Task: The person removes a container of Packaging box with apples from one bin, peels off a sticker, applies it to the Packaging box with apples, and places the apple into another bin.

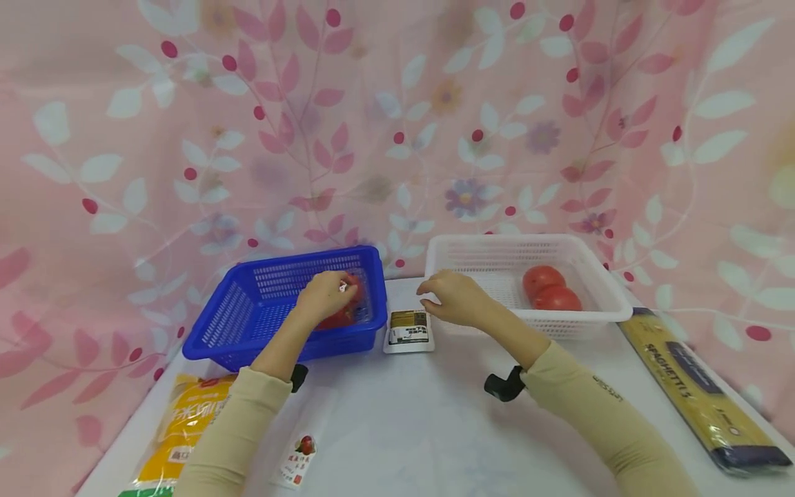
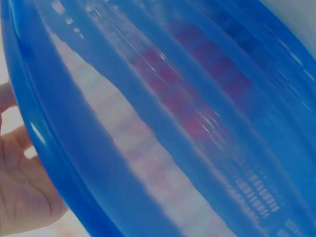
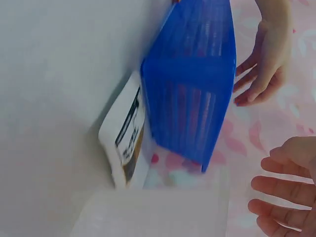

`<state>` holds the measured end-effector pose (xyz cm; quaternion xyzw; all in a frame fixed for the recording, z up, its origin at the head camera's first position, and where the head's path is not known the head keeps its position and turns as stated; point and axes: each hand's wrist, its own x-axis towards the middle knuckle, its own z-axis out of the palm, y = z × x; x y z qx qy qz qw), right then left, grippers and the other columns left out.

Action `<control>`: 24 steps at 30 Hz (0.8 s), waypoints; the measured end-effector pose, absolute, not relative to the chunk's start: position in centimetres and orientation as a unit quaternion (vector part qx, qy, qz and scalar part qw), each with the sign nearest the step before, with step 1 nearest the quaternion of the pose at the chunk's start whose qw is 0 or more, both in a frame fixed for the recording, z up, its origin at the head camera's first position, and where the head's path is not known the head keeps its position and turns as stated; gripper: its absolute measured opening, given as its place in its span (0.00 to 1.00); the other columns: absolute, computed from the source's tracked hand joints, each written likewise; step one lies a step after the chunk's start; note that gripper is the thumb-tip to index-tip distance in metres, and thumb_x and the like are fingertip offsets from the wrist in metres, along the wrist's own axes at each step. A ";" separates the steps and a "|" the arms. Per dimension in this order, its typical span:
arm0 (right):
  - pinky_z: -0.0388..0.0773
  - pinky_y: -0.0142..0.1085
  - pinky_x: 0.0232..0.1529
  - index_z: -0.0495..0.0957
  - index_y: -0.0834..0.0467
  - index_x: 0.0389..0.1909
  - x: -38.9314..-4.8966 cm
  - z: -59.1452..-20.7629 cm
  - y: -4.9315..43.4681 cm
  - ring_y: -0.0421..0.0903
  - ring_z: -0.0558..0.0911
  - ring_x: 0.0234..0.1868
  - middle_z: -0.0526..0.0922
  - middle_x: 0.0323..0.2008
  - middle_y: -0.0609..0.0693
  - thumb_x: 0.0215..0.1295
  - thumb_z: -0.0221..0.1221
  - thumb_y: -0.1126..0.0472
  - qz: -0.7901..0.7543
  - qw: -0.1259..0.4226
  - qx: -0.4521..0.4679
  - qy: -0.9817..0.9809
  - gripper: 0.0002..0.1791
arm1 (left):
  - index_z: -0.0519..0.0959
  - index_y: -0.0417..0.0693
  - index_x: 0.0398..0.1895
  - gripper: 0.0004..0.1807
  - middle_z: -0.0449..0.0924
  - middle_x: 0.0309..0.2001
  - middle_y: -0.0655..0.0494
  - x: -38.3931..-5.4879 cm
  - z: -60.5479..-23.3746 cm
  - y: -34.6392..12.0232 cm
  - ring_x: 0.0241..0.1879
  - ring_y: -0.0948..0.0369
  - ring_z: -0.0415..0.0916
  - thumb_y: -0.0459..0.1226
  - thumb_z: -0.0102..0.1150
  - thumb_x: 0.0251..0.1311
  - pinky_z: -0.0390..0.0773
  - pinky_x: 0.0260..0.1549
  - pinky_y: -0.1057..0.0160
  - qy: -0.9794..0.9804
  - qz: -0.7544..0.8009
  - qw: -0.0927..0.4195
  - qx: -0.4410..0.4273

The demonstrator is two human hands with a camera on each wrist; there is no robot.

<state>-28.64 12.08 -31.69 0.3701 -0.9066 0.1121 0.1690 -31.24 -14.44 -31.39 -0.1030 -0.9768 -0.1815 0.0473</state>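
Observation:
Over the right end of the blue basket (image 1: 248,338), my left hand (image 1: 324,298) hangs with loosely bent fingers. The right wrist view shows that left hand (image 3: 271,59) above the basket rim, with nothing seen in its grasp. Beneath it in the basket lie red round items (image 1: 338,317) beside clear plastic; their kind is partly hidden. My right hand (image 1: 456,297) hovers between the two baskets, above and right of a white packet (image 1: 410,331) with a brown and black label. Its fingers look relaxed and apart in the right wrist view, holding nothing.
A white basket (image 1: 596,315) at the right holds two tomatoes (image 1: 543,281). Beyond its right side lies a spaghetti pack (image 1: 689,379). A yellow bag (image 1: 192,414) lies front left, near a label with a red fruit picture (image 1: 298,459). A patterned curtain (image 1: 397,138) hangs behind.

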 end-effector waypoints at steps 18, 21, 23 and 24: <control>0.56 0.62 0.57 0.71 0.64 0.56 -30.3 -33.1 25.9 0.68 0.61 0.59 0.66 0.57 0.70 0.56 0.61 0.59 0.198 0.151 0.211 -0.945 0.27 | 0.66 0.50 0.61 0.30 0.56 0.65 0.41 -30.8 -33.0 0.0 0.60 0.46 0.61 0.49 0.57 0.56 0.70 0.50 0.47 -0.922 -0.189 0.153 -0.300; 0.54 0.63 0.57 0.69 0.65 0.57 -30.5 -33.6 28.2 0.69 0.59 0.60 0.64 0.58 0.72 0.56 0.61 0.58 0.205 0.138 0.186 -0.951 0.28 | 0.64 0.50 0.63 0.32 0.54 0.66 0.43 -30.7 -33.0 2.5 0.59 0.45 0.61 0.51 0.56 0.56 0.73 0.46 0.48 -0.924 -0.174 0.126 -0.317; 0.56 0.64 0.55 0.68 0.64 0.58 -30.5 -34.1 29.4 0.69 0.58 0.59 0.61 0.59 0.72 0.57 0.60 0.56 0.208 0.123 0.160 -0.957 0.29 | 0.63 0.51 0.64 0.34 0.51 0.67 0.44 -30.8 -33.1 4.0 0.59 0.45 0.62 0.53 0.55 0.56 0.74 0.45 0.48 -0.925 -0.173 0.101 -0.323; 0.56 0.65 0.54 0.67 0.63 0.59 -30.5 -34.3 30.1 0.69 0.57 0.60 0.60 0.60 0.72 0.57 0.60 0.54 0.209 0.116 0.146 -0.960 0.30 | 0.62 0.51 0.65 0.35 0.50 0.68 0.45 -30.9 -33.1 4.8 0.59 0.45 0.61 0.53 0.56 0.55 0.74 0.46 0.48 -0.926 -0.175 0.089 -0.323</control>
